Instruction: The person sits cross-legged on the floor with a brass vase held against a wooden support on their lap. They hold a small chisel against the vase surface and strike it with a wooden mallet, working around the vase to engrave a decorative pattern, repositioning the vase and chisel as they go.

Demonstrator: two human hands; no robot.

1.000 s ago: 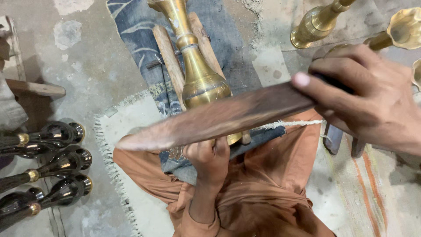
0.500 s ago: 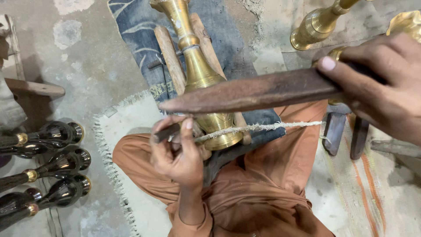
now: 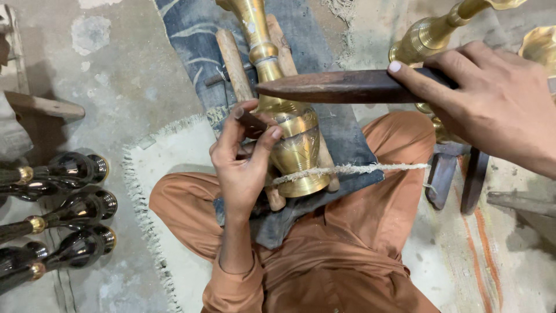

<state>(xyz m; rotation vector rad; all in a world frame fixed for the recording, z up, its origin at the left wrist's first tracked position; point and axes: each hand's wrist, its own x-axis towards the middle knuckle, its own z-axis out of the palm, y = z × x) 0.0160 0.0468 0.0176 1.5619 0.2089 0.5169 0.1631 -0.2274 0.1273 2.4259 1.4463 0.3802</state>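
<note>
A brass vase [image 3: 292, 136] lies on its side across two wooden bars [image 3: 230, 58] on a blue cloth over my lap. A pale cord [image 3: 359, 169] is stretched over its wide base. My left hand [image 3: 240, 165] pinches a small dark chisel [image 3: 252, 123] against the vase's engraved body. My right hand [image 3: 492, 101] grips a long dark wooden stick [image 3: 341, 86] by one end and holds it level above the vase, its pointed tip just over the chisel.
Several black vases with gold bands [image 3: 69, 203] lie in a row on the floor at the left. More brass pieces [image 3: 431, 35] stand at the upper right. A fringed white mat [image 3: 174, 174] lies beneath me, and dark wooden blocks [image 3: 457, 174] sit at the right.
The wooden stick has swung up and to the right, from low across my lap to above the vase. My left hand has moved up from my lap and set the chisel against the vase.
</note>
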